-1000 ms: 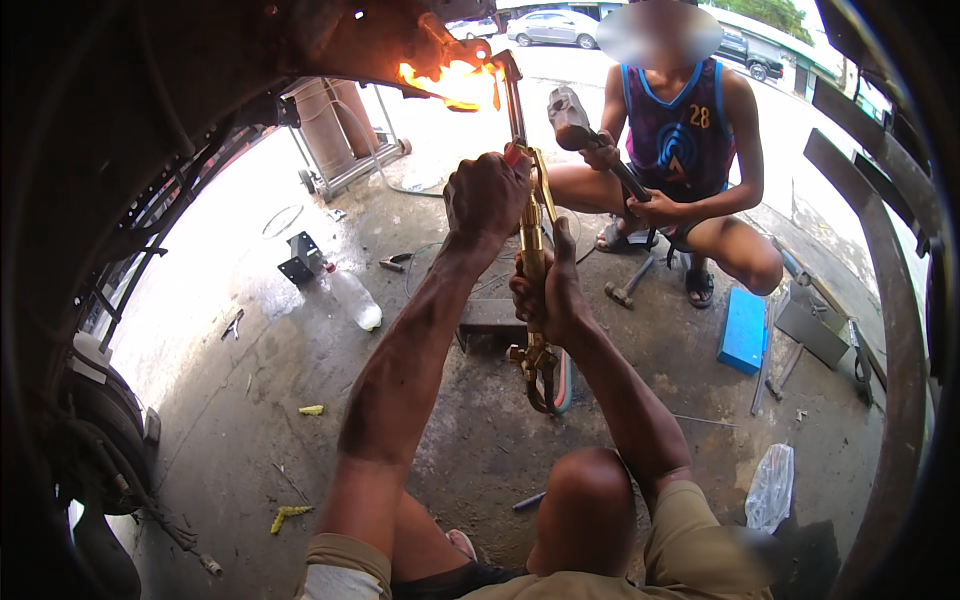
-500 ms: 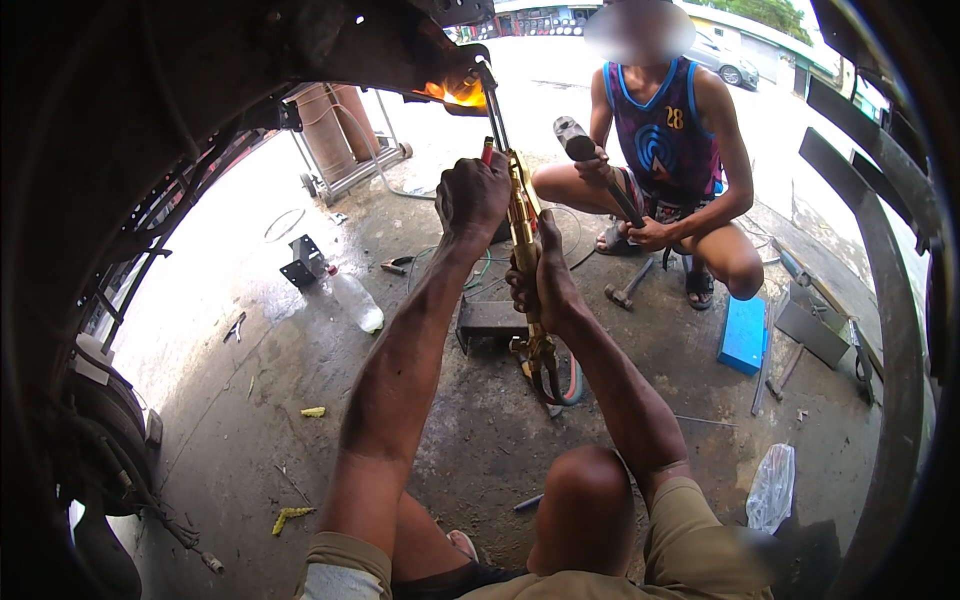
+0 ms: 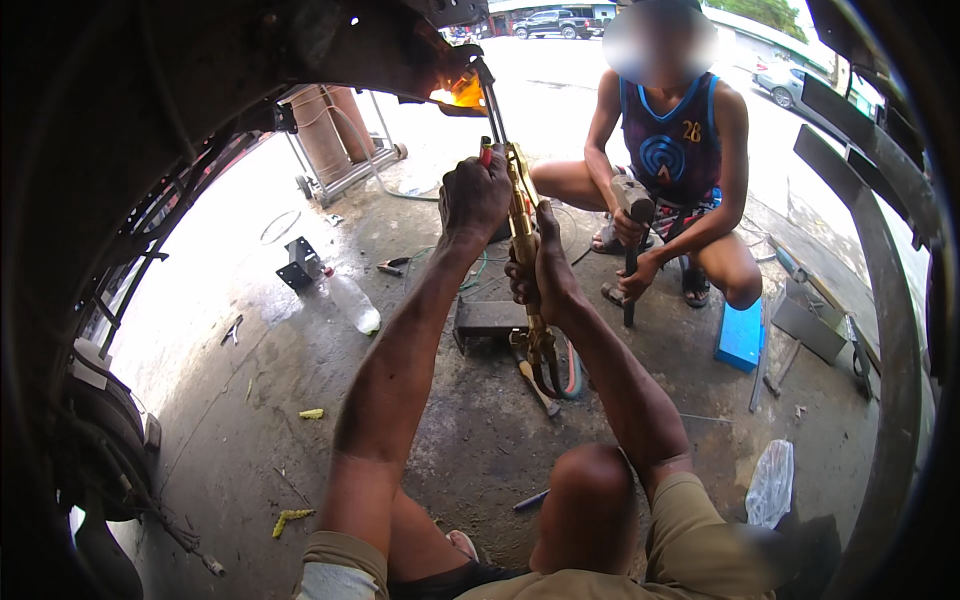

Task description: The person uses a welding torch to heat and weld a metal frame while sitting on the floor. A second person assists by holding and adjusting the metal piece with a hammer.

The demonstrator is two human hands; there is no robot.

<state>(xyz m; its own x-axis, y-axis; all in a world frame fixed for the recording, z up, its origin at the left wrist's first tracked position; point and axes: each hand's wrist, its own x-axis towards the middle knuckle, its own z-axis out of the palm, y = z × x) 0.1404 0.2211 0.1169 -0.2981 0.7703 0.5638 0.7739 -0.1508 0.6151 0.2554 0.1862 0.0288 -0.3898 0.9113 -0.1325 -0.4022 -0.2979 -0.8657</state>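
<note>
A brass cutting torch point(image 3: 522, 225) points up and away from me, its steel tubes reaching a dark metal part point(image 3: 400, 60) overhead. Orange flame point(image 3: 462, 92) burns at the tip, against that metal. My right hand point(image 3: 545, 265) is wrapped round the torch's handle. Higher up, my left hand point(image 3: 475, 200) is closed round the torch's front end; a small red piece point(image 3: 486, 152), perhaps a lighter, sticks out above its fist. Red and green hoses point(image 3: 572, 375) curve from the torch's lower end. Fingers of the left hand are partly hidden.
Facing me, a person point(image 3: 670, 150) squats holding a sledgehammer point(image 3: 634, 205) head up. Gas cylinders point(image 3: 320, 135) stand on a cart at back left. Around the floor lie a plastic bottle point(image 3: 352, 302), a black bracket point(image 3: 300, 262), a hammer point(image 3: 538, 388) and a blue box point(image 3: 740, 335).
The other person's sledgehammer has swung from slanted to nearly upright and come lower, and that person has shifted slightly right. My hands keep their grip on the torch; the flame still burns.
</note>
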